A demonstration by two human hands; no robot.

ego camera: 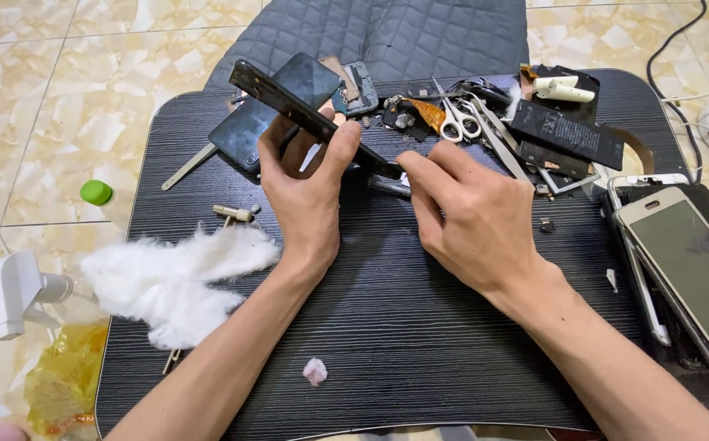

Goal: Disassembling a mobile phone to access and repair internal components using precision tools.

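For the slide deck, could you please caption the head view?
Left hand holds a black phone frame edge-up above the dark wood-grain table; right hand pinches its lower end.

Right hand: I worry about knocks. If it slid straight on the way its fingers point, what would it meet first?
The right hand points up-left; its fingertips already touch the dark phone frame held by the left hand.

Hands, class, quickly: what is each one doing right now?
Left hand: closed on the dark phone frame, held tilted above the table.
Right hand: fingers pinched at the frame's lower end.
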